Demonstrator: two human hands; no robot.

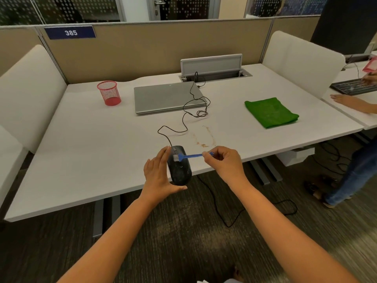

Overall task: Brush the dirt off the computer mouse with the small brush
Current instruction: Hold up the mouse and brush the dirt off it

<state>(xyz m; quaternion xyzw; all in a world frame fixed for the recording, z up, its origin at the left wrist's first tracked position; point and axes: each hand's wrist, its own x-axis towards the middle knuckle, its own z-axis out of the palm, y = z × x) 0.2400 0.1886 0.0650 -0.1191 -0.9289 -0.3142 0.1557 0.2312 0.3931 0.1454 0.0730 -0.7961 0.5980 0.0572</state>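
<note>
We see a black mouse (180, 167) at the near edge of the white desk (102, 152). Our left hand (158, 174) holds it from the left side. The fingers (164, 155) are straight and pressed together along the mouse's side, and the thumb sits at its near end. Our right hand (223, 162) pinches the thin blue handle of the small brush (188, 156) between thumb and fingers, with the other fingers curled. The brush lies across the mouse from right to left, and its white bristles touch the top of the mouse near the wheel.

A black cord (183, 119) runs from the mouse up the desk in loops to a hatch (214, 72) at the back. Brown dirt (204, 139) lies on the desk just past the mouse, to the right. Farther back are a shut grey laptop (163, 99), a red mesh cup (109, 93) on the left and a folded green cloth (270, 112) on the right. Nothing lies between our hands and the mouse. At the far right, another person's hands (346, 101) rest by a keyboard (350, 87) on the next desk.
</note>
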